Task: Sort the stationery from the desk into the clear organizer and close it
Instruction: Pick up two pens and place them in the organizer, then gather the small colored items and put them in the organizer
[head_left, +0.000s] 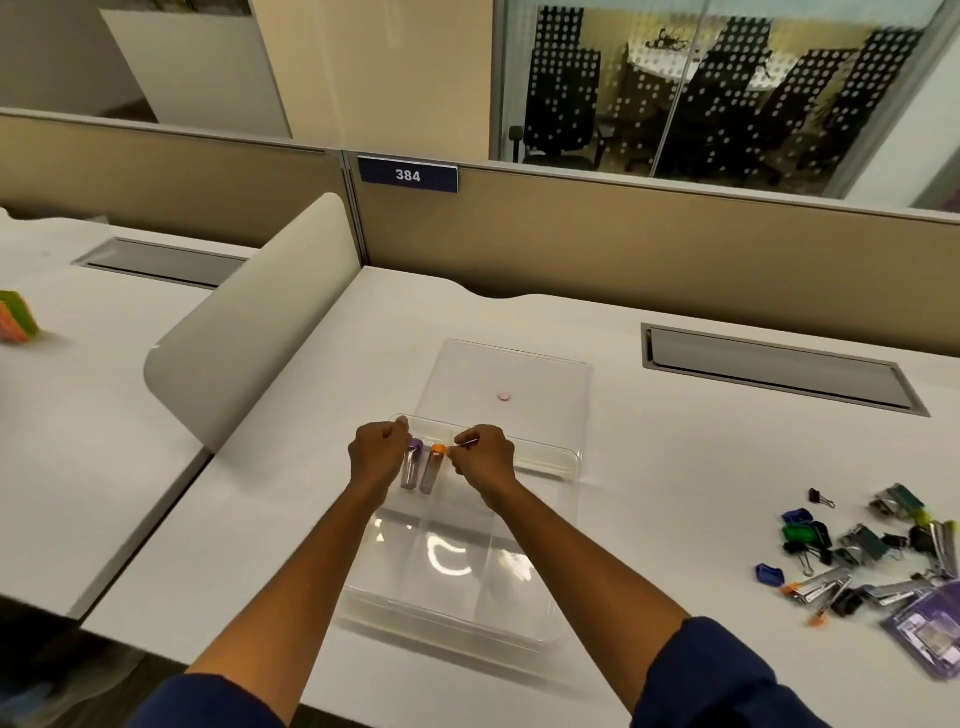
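Landmark: the clear organizer (457, 582), lying open on the white bench (649, 467) with its clear lid (511, 374) laid flat on the far side.

Well left of the organizer, on the neighbouring bench, sits a stack of coloured sticky notes (18, 317).

At the organizer's far-left compartment, the left hand (376, 457) is curled narrow, fingers closed beside the purple-capped tube (411, 465); whether it grips the tube cannot be told. Just right of that lies the orange-capped tube (431, 467), both tubes resting inside the organizer between the 2 hands.

The right hand (483, 460) is also closed narrow, pinching a thin, pale item (467, 442) just beside the orange cap; the item is too small to identify.

On the lid, beyond the hands, lies 1 small pink round object (504, 397).

Well right of the organizer, the loose stationery pile (872, 556) rests on the bench: binder clips, tubes and purple packets (930, 629).
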